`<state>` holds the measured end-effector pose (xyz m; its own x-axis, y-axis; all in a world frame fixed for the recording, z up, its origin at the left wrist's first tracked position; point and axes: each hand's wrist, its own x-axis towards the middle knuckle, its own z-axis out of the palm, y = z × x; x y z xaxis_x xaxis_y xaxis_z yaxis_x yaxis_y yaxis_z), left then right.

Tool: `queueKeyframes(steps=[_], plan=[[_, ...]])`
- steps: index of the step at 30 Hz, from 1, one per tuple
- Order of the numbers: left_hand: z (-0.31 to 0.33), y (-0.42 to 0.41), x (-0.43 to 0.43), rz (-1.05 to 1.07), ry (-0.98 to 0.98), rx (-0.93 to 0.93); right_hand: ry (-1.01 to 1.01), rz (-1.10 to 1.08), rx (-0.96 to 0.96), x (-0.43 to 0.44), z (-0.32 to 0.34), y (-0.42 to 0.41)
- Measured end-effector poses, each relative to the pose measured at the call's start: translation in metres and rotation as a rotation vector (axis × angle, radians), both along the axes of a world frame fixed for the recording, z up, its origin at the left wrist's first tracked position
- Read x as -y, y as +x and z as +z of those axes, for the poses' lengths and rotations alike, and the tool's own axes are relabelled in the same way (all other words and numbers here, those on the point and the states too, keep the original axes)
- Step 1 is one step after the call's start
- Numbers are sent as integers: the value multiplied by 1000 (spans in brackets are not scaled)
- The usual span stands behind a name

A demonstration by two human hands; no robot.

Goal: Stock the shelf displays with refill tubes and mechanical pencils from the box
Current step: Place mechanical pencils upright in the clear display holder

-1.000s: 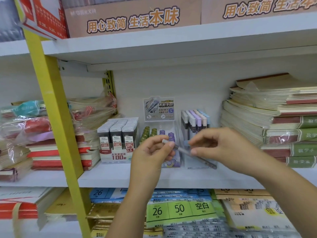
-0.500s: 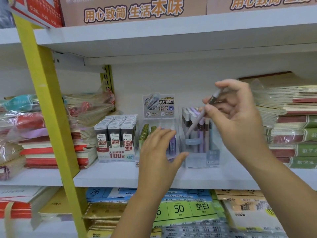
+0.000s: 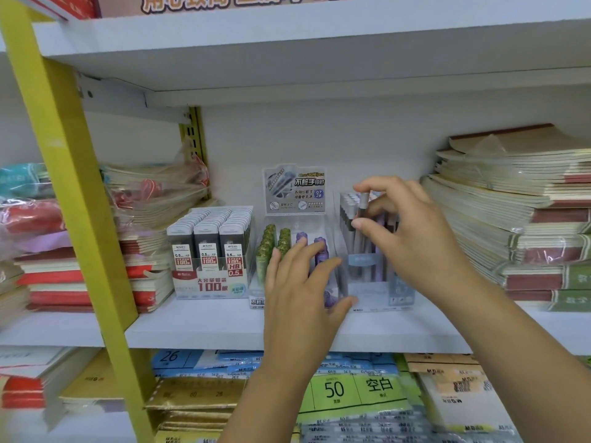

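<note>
My right hand (image 3: 412, 238) pinches a grey mechanical pencil (image 3: 362, 207) upright between thumb and forefinger, its lower end down among the pencils in the clear pencil display (image 3: 367, 292). My left hand (image 3: 300, 282) lies with straight fingers against the front of the clear refill-tube display (image 3: 287, 231), which holds green and purple tubes. A box of 0.5 HB lead refills (image 3: 209, 251) stands to the left on the white shelf (image 3: 198, 327).
Stacks of wrapped notebooks (image 3: 518, 219) fill the shelf's right side, and more stacks (image 3: 140, 238) sit at the left. A yellow upright (image 3: 73, 199) crosses the left foreground. Paper packs (image 3: 351, 391) lie on the shelf below.
My right hand turned the pencil upright and lowered it into the pencil display. My left hand let go of the pencil and moved onto the refill-tube display's front.
</note>
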<state>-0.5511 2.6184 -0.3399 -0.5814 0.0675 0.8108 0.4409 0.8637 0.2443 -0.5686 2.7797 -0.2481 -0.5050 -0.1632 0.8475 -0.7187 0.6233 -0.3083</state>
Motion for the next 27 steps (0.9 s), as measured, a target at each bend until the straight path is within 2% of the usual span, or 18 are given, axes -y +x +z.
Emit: queueKeyframes(steps=[4,8,12,16,20,27], plan=[[0,-1,0,-6,11,-2,-4,-32,-7,6,-2,-3],[0,0,1,-17,16,11,102,-169,-125,8,-9,-5],[2,1,0,-12,17,18,135,-209,47,2,-15,-12],[3,2,1,-14,21,14,17,-100,113,-2,-21,-7],[7,4,11,13,75,12,-99,-134,8,-17,-32,8],[4,3,12,21,-27,103,249,-230,127,-21,-71,20]])
